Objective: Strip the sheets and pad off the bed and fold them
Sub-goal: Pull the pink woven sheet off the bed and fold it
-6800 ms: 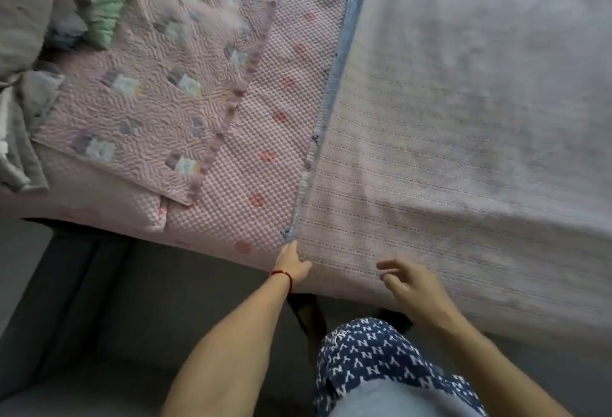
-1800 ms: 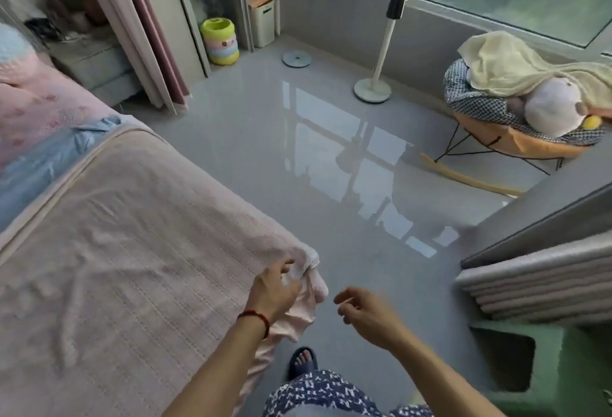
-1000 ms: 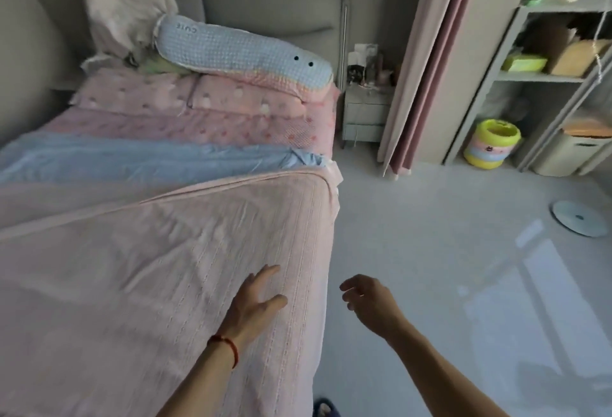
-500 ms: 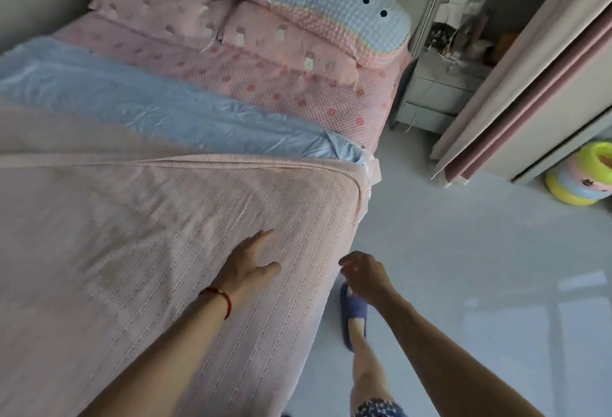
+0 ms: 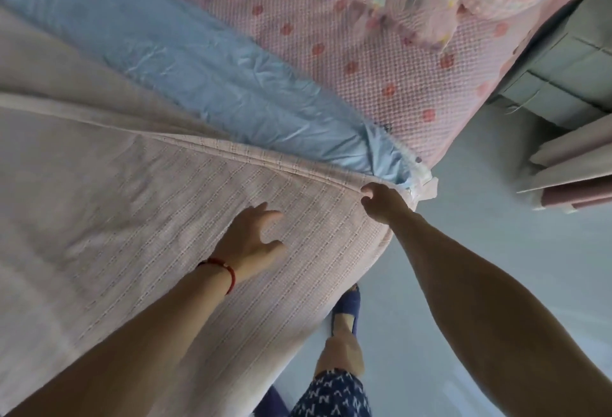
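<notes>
A pale pink woven sheet (image 5: 139, 218) covers the near part of the bed. Beyond its folded edge lies a light blue sheet (image 5: 212, 79), and past that a pink dotted quilted pad (image 5: 381, 62). My right hand (image 5: 381, 201) grips the pink sheet's upper right corner at the bed's edge, fingers curled into the cloth. My left hand (image 5: 255, 241), red cord at the wrist, hovers or rests lightly over the pink sheet with fingers spread.
Pink patterned pillows (image 5: 417, 2) lie at the head of the bed, top right. A grey nightstand (image 5: 563, 79) and pink curtain hem (image 5: 576, 181) stand to the right. Grey floor (image 5: 496, 251) runs along the bed's right side, with my slippered foot (image 5: 346, 314) on it.
I have stepped toward the head of the bed. My right hand has reached forward and taken hold of the pink sheet's corner; my left hand stays spread over the sheet.
</notes>
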